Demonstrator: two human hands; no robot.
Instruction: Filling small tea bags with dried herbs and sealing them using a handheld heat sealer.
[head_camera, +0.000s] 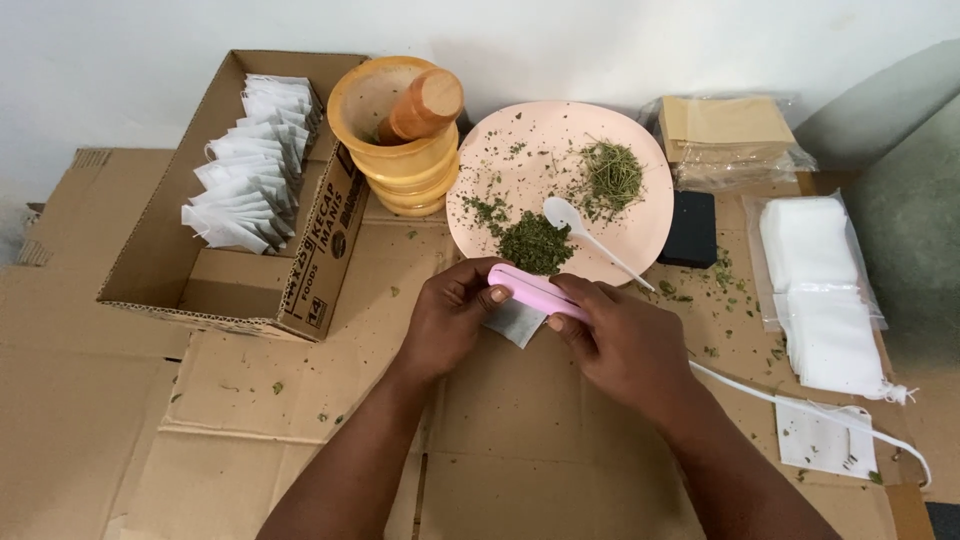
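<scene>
Both hands are closed on one thing — my left hand pinches the near end of a pink bar-shaped sealer, my right hand presses its other end; a small white tea bag sits clamped under it, just in front of the pink plate; seal looks in progress, not finished, as far as I can judge.

Done so far: a dense row of filled white bags stands in the cardboard box at left; looks like a good share of the batch. Left: two heaps of green dried herbs on the plate with a white spoon between them, a stack of empty white bags in clear wrap at right, one loose flat bag near my right forearm — so plenty to go.

Room: box wall close on my left, plate rim touching distance ahead, wooden mortar and pestle behind that; a white cord trails right from the sealer across the cardboard sheet; open space is toward me, between my forearms.
</scene>
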